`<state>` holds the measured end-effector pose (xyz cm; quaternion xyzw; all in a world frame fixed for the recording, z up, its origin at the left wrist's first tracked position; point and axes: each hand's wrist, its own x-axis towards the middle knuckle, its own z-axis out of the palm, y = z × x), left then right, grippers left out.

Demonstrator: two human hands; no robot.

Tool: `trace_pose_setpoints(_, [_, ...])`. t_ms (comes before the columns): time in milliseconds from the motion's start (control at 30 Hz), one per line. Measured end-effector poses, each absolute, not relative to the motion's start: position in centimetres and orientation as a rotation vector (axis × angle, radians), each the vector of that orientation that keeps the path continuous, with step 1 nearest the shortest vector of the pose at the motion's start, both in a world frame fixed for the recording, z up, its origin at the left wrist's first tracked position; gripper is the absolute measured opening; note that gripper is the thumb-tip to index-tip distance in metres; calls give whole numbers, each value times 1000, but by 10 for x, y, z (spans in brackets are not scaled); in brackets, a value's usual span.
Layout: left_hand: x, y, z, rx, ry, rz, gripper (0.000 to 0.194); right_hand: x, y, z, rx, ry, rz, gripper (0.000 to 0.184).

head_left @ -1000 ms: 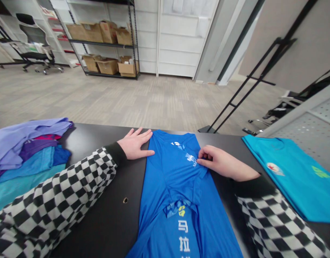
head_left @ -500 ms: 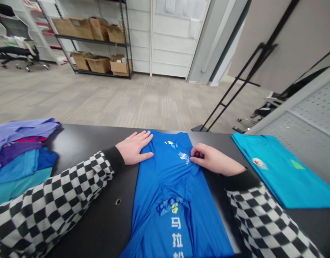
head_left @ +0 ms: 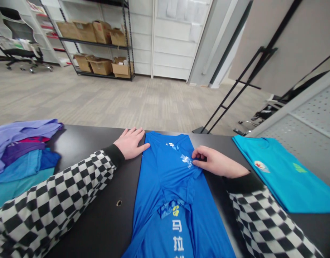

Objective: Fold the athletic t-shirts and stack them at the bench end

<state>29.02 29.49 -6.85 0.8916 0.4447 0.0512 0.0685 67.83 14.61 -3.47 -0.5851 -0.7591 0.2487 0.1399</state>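
A blue T-shirt (head_left: 167, 168) lies partly folded on the black table, with its collar toward the far edge and its sides turned inward. White and yellow characters run down its lower part, and small white prints show near the collar. My left hand (head_left: 130, 142) rests flat at the shirt's upper left edge, fingers spread, the thumb reaching the fabric. At the upper right edge, beside a white print, my right hand (head_left: 208, 159) has its fingers curled and the thumb against the cloth in a pinch.
On the left of the black table (head_left: 100, 208) is a loose pile of purple and blue clothes (head_left: 22, 154). A folded turquoise T-shirt (head_left: 285, 175) lies at the right, by a perforated grey panel (head_left: 312, 118). Beyond the table stand a black metal stand (head_left: 232, 96) and shelves with cardboard boxes (head_left: 100, 66).
My left hand has slid slightly left and away from me, off most of the shirt's edge. My right hand stays at the right edge. The view has shifted a little.
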Motion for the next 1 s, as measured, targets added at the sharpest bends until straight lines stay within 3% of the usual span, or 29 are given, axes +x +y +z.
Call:
trace_pose_setpoints(333, [290,295,-71,2707,1315,134,98,679,145,-32,-1679,-2201,742,26])
trace_pose_setpoints(767, [307,349,-64,2711,864,366,32,677,144,-30,-1701,-2195,752,25])
trace_pose_setpoints(1000, [317,375,-60,2619,876,222,22,675,143,-28,-1712,-2190,762,24])
